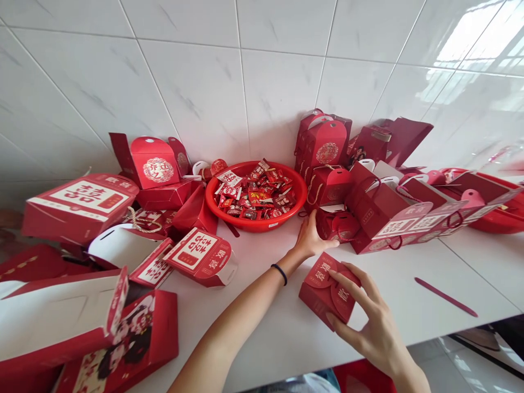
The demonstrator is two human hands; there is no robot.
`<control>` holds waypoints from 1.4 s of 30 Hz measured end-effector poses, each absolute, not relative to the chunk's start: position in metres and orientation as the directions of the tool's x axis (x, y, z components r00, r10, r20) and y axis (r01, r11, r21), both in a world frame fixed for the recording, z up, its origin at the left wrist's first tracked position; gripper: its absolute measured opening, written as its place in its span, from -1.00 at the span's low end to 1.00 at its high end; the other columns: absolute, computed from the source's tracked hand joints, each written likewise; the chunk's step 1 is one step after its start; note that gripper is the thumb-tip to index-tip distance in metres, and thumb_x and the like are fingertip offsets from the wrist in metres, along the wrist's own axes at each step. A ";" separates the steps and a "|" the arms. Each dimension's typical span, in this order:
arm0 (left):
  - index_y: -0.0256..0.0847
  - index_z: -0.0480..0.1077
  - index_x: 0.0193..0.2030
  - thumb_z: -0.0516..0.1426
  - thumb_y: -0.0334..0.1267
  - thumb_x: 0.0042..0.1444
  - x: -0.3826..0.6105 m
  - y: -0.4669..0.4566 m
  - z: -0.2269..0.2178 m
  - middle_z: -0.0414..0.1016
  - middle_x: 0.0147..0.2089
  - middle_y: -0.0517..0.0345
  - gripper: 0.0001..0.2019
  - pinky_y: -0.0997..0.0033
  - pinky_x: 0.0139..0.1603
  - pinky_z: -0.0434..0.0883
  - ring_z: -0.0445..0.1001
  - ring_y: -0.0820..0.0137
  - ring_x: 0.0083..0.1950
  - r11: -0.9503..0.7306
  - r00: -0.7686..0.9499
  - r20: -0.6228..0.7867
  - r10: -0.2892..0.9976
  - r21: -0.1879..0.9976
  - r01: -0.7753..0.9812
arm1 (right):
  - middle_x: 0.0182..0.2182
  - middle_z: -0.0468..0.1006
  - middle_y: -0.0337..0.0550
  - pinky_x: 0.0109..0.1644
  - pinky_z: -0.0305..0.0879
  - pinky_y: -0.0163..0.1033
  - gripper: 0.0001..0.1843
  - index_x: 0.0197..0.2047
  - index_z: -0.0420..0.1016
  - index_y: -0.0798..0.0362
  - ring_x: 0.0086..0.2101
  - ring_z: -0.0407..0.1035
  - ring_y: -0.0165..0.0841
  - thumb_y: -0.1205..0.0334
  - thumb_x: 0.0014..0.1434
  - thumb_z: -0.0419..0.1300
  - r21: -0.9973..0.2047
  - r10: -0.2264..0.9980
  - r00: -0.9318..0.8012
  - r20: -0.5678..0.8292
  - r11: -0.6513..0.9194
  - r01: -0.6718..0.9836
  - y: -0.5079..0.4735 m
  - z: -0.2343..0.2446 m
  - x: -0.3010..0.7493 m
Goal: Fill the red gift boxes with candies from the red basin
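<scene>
While the right hand (379, 325) pinches a folded red box (317, 300) over the counter (286, 341), the left hand (310, 237) meets a corded box (343, 222) near the candy basin (245, 222), its grip partly hidden; tall boxes (327, 144) stand closed, whereas leftward boxes (65, 311) lie open, apparently unfinished.

two hands (311, 236) (374, 319); two tabletop basins (249, 222) (501, 219); over a dozen boxes (321, 297)

I wear a thin, dark band (279, 274) — nearly black, plain, round like a cord — about the wrist of my left hand (311, 238), with my slim left forearm (233, 330) bare below it, and my right hand (374, 322) shows long, slender fingers (355, 288).
</scene>
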State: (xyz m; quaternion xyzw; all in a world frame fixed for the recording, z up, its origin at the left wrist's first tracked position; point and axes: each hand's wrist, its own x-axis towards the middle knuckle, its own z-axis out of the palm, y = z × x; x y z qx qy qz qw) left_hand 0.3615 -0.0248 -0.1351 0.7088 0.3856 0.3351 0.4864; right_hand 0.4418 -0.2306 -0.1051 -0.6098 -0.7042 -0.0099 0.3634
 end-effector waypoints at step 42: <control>-0.22 -0.10 0.54 0.41 -0.15 -0.13 0.338 -0.020 -0.155 -0.03 0.56 -0.27 0.15 -0.15 0.50 0.09 0.01 -0.12 0.54 -0.270 0.639 0.206 0.741 0.963 0.002 | 0.17 0.45 -0.01 0.26 0.33 0.16 -0.34 0.28 0.44 -0.10 0.20 0.35 0.03 -0.03 0.13 0.37 -0.730 0.739 0.407 0.537 0.166 0.663 -0.227 -0.075 0.518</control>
